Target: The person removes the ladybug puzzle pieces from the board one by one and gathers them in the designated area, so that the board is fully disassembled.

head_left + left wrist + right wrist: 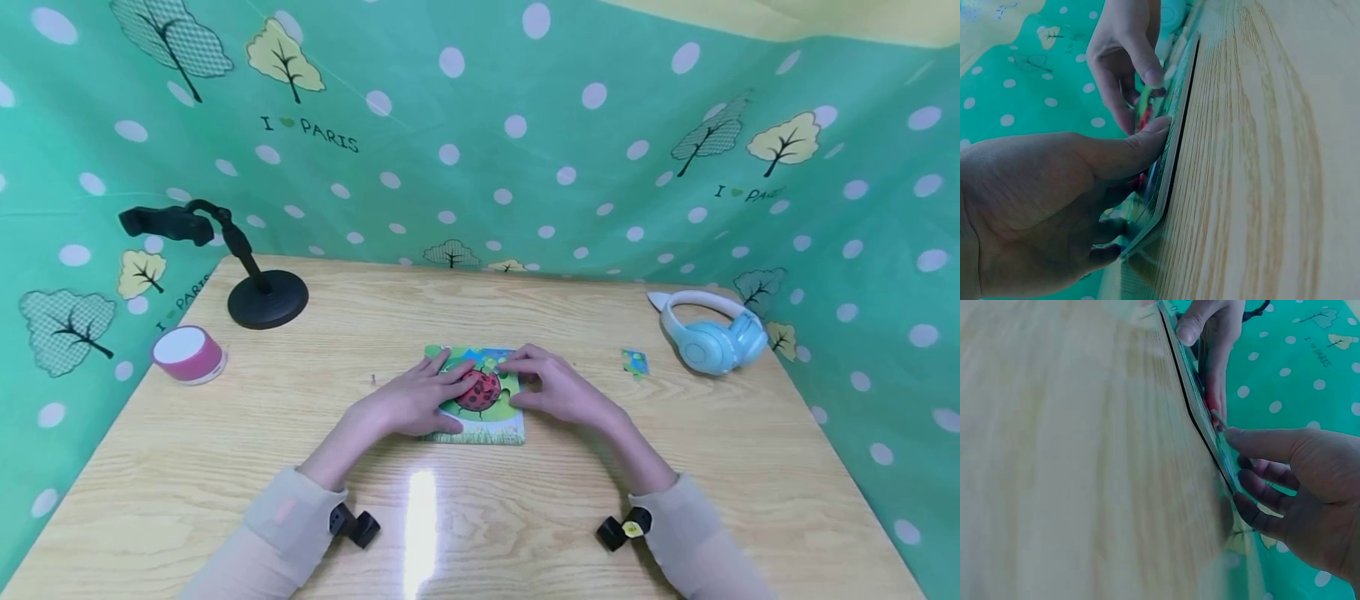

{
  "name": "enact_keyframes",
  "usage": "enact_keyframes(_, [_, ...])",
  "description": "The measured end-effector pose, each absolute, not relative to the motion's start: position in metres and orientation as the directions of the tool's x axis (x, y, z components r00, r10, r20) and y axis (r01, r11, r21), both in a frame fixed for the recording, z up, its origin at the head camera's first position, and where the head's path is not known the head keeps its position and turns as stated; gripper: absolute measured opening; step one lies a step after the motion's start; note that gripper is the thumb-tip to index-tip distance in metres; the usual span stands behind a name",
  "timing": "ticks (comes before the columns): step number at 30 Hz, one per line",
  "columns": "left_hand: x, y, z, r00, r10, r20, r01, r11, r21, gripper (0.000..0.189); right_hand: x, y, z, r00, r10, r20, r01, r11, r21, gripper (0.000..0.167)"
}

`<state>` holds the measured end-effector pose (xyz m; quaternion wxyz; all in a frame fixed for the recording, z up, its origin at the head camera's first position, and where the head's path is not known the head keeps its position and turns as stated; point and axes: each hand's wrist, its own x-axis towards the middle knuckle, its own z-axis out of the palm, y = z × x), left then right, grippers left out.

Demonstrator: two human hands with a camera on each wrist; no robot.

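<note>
A jigsaw puzzle board [487, 432] with a red ladybug and a grass border lies flat on the table. My left hand [416, 400] rests over its left side, fingers stretched across the picture and thumb near the lower edge. At the board's right edge, my right hand [558, 390] pinches a puzzle piece [1218, 419] between thumb and fingers. Seen from the left wrist, that piece [1144, 105] stands tilted up from the board, partly hidden by the fingers. Another loose blue-green puzzle piece [636, 362] lies on the table to the right.
Light blue headphones [708, 337] sit at the right rear. A black stand [267, 298] with a bent arm is at the left rear, and a pink round container [189, 357] with a white top stands in front of it. A patterned green curtain [480, 167] surrounds the wooden table [510, 533].
</note>
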<state>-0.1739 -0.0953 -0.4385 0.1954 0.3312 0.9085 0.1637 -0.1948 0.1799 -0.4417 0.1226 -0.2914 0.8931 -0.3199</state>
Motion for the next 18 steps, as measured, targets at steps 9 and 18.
enact_keyframes(9, [-0.174,-0.099,-0.441,-0.7,0.671,-0.246,0.539,0.721,0.435,0.075,-0.2,0.226,-0.437,-0.864,-0.498,0.072,-0.421,0.636,-0.647,0.055])
enact_keyframes(18, [-0.175,-0.097,-0.44,-0.703,0.663,-0.258,0.526,0.728,0.44,0.075,-0.191,0.289,-0.431,-0.897,-0.438,0.063,-0.383,0.696,-0.607,0.058])
